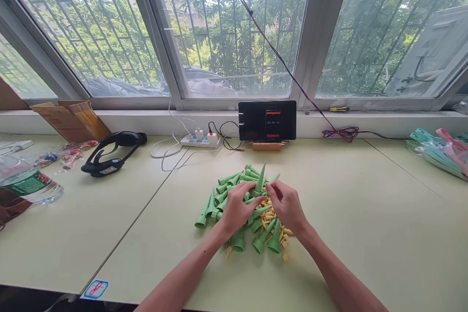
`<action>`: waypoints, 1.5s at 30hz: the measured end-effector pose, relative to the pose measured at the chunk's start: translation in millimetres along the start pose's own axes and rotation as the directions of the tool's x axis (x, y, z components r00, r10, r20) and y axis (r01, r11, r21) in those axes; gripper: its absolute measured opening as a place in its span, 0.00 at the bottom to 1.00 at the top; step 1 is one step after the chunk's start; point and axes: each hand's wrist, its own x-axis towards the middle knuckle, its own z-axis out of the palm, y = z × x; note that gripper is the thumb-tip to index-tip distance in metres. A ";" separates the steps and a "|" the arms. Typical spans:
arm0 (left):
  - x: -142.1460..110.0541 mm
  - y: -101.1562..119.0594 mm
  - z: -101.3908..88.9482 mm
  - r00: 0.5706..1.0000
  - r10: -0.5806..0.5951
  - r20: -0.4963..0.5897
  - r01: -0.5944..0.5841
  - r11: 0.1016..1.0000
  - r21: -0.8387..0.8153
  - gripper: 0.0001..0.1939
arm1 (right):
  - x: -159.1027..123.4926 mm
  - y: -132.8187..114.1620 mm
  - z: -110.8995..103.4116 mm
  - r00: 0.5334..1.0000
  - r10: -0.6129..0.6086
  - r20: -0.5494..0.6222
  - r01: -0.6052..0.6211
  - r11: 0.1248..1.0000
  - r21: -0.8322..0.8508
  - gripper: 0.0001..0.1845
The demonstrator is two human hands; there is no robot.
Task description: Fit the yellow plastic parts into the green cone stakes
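Note:
Held upright by its wide threaded base is a green plastic watering spike point(260, 180), gripped between the thumb and fingers of my left hand point(239, 209). My right hand point(288, 204) is close beside it, thumb and fingers pinched together; whatever is in that pinch is too small or hidden to make out. Below and around both hands lies a heap of similar green spikes point(221, 198). Among them, mostly under my right hand, is a pile of small yellow plastic pieces point(268, 214). My hands and wrists cover part of the heap.
A tablet point(267, 121) showing a timer stands behind the heap. To its left is a power strip point(201, 141) with cables. Farther left are a black headset point(113, 153), a water bottle point(32, 185) and a cardboard box point(69, 122). Plastic-wrapped items point(438, 151) lie at right.

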 end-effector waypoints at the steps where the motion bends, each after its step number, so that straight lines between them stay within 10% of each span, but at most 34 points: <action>1: 0.5 0.0 -0.4 1.000 -0.013 -0.007 0.013 1.000 0.001 0.12 | 0.2 -0.5 -0.3 1.000 -0.001 -0.002 0.001 1.000 0.013 0.15; 45: 0.4 -2.1 -0.4 1.000 0.025 0.018 -0.024 0.998 -0.064 0.15 | -2.0 17.9 2.6 0.984 -0.067 0.163 0.086 0.990 -0.114 0.18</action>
